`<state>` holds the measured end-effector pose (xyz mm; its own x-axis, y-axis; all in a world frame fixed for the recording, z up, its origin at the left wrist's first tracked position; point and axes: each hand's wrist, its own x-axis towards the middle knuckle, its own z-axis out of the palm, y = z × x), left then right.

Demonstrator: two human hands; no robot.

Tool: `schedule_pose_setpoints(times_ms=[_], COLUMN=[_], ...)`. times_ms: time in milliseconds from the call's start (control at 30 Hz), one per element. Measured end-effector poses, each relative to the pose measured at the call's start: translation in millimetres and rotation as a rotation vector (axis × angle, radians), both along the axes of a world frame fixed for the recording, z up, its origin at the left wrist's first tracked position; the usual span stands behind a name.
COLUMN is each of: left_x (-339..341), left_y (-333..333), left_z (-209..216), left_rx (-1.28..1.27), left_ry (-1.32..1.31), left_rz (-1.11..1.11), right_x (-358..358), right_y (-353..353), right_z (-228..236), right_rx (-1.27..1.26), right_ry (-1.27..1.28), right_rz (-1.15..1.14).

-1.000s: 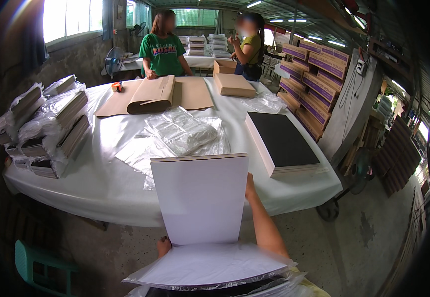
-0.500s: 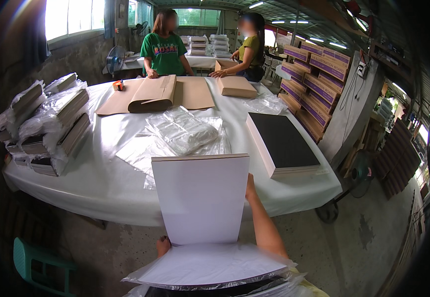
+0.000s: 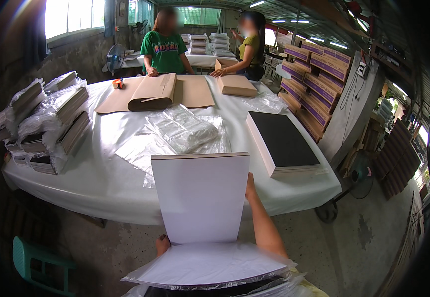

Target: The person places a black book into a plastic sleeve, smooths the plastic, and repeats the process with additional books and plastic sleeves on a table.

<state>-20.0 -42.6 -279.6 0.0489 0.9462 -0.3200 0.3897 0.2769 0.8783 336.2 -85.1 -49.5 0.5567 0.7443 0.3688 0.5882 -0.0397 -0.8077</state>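
Observation:
A stack of white boards (image 3: 200, 198) stands upright in front of me, its thin brownish top edge facing away. The lower end sits in a clear plastic bag (image 3: 215, 265) that spreads toward my body. My right hand (image 3: 250, 186) grips the stack's right edge, with most of its fingers hidden behind the boards. My left hand (image 3: 162, 244) is closed at the lower left edge, beside the bag's mouth. Just beyond the stack lies a pile of clear plastic bags (image 3: 182, 129). To its right rests a thick stack of boards with a black top (image 3: 284, 141).
On the white-covered table (image 3: 111, 190) are plastic-wrapped board bundles (image 3: 56, 121), brown wrapping paper (image 3: 153, 91), a tape roll (image 3: 118, 84) and a brown package (image 3: 237, 85). Two people stand across it. Cartons (image 3: 314, 81) are piled right; a green stool (image 3: 42, 267) stands lower left.
My hands and the upright boards stay nearly still. Across the table, the person on the right has raised one hand, and the person in green has turned their head.

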Motion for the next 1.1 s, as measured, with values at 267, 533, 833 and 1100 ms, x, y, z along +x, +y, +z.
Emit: schedule_pose_setpoints(times_ms=[267, 533, 833, 1100], left_x=[-2.8, 0.1, -0.2, -2.3], left_y=[5.1, 1.5, 1.0, 3.7], left_z=[-19.0, -4.1, -8.0, -15.9], left_rx=[0.009, 0.004, 0.028, 0.033], left_ry=[-0.062, 0.025, -0.023, -0.008], left_rz=[-0.002, -0.023, -0.003, -0.006], right_x=[-3.8, 1.6, 1.8, 2.7], right_y=[-0.4, -1.5, 0.2, 2.3], right_z=[3.9, -1.6, -3.6, -4.9], right_rx=[-0.003, 0.008, 0.021, -0.008], right_ry=[0.013, 0.009, 0.040, 0.024], right_rz=[-0.003, 0.004, 0.007, -0.003])
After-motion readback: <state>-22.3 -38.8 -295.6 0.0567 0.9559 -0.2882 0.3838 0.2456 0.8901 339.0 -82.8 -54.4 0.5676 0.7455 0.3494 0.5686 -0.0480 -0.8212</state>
